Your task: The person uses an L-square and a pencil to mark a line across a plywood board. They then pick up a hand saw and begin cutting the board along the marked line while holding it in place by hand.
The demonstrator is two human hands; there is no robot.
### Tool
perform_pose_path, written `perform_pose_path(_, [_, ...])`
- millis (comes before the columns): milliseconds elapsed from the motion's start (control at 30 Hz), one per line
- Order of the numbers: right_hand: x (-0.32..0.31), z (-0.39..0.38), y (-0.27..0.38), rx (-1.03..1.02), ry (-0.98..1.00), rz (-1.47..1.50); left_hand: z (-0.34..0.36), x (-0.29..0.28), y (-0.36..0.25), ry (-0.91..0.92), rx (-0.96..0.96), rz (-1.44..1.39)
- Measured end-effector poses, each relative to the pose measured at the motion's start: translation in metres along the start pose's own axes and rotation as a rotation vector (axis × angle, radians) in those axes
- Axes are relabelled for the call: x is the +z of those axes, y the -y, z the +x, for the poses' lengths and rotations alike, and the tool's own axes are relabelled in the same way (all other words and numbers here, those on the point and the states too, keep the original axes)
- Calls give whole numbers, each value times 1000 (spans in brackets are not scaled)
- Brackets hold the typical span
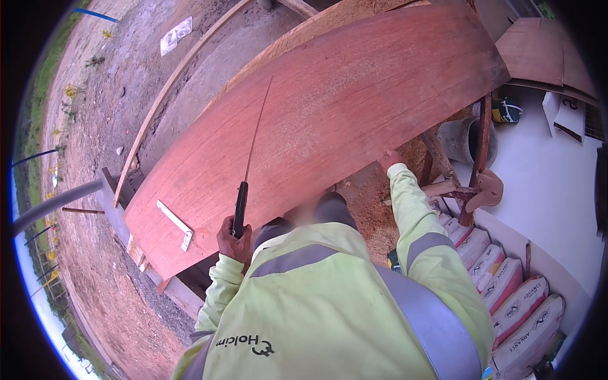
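Observation:
A large reddish plywood sheet lies across supports in front of me. My left hand is closed round the black handle of a handsaw near the sheet's near left edge. Its thin blade, seen almost edge-on, points away over the plywood. At the near edge, further right, my right hand has its fingers curled on the sheet's rim; the fingertips are partly hidden. Left of the saw, a small white L-shaped square rests on the sheet's surface.
Wooden trestle legs stand under the right end, beside a grey bucket. Several stacked bags line the lower right. Further plywood lies at the far right. A long timber strip runs beyond the sheet at left.

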State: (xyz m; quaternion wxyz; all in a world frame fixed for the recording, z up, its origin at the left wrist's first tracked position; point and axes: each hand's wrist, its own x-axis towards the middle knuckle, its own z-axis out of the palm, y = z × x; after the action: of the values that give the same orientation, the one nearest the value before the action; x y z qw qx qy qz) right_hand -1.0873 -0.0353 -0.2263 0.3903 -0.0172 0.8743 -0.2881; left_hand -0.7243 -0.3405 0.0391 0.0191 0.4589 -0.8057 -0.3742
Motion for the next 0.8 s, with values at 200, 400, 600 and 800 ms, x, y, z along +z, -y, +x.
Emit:
perform_pose_path(200, [9,12,-44,-18,19,-38,-8,20,-14,54,24,-82])
perform_pose_path(400, [73,-68,-27,47,231,-212,-11,10,16,13,23,-91])
perform_pose_path(600, [115,-105,-50,-10,211,-351,-17,-30,61,18,-21,-47])
perform_pose_path(800, [75,-74,-153,-132,63,-139,-2,-41,85,15,128,-15])
